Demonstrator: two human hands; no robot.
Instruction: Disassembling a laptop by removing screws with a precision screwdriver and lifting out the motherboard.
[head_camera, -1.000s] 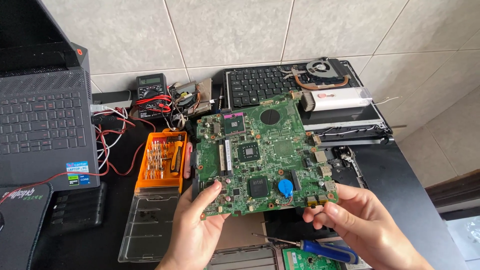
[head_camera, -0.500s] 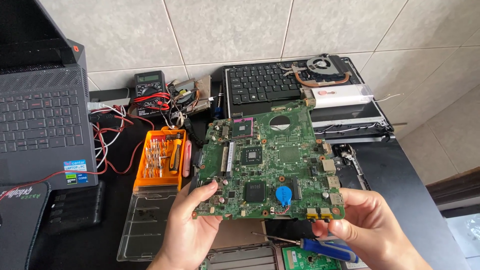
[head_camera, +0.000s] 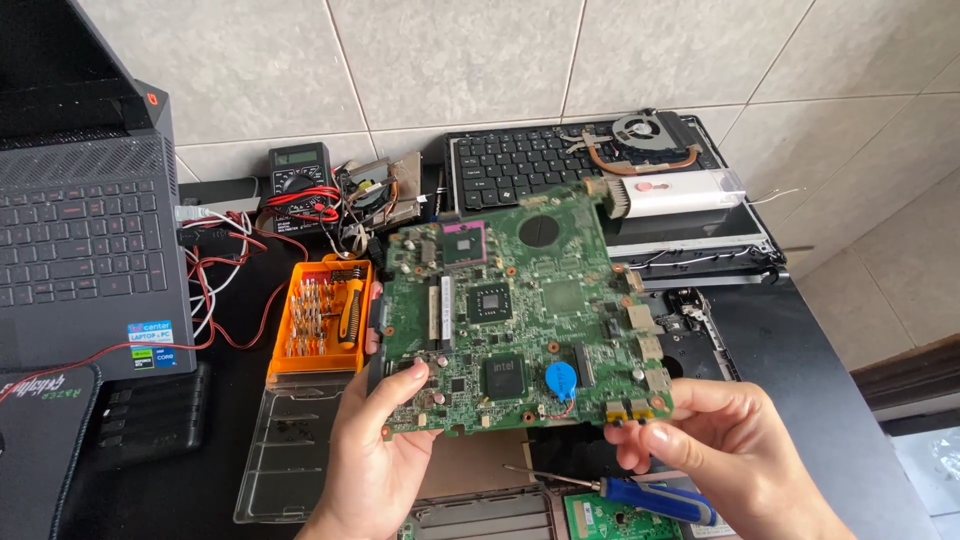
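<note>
Matt green circuit board (head_camera: 520, 310), glossy chips

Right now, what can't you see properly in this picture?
- Underside of the green circuit board: head view, it faces away from the camera.
- Left hand fingers: head view, tucked behind the board; only the thumb shows.
- Blue-handled screwdriver: head view, handle end covered by the right hand.
- Open laptop: cut off by the left edge.

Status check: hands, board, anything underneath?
Left hand and right hand both grip green laptop motherboard, held off the black bench. Blue-handled screwdriver lies below right hand.
</note>
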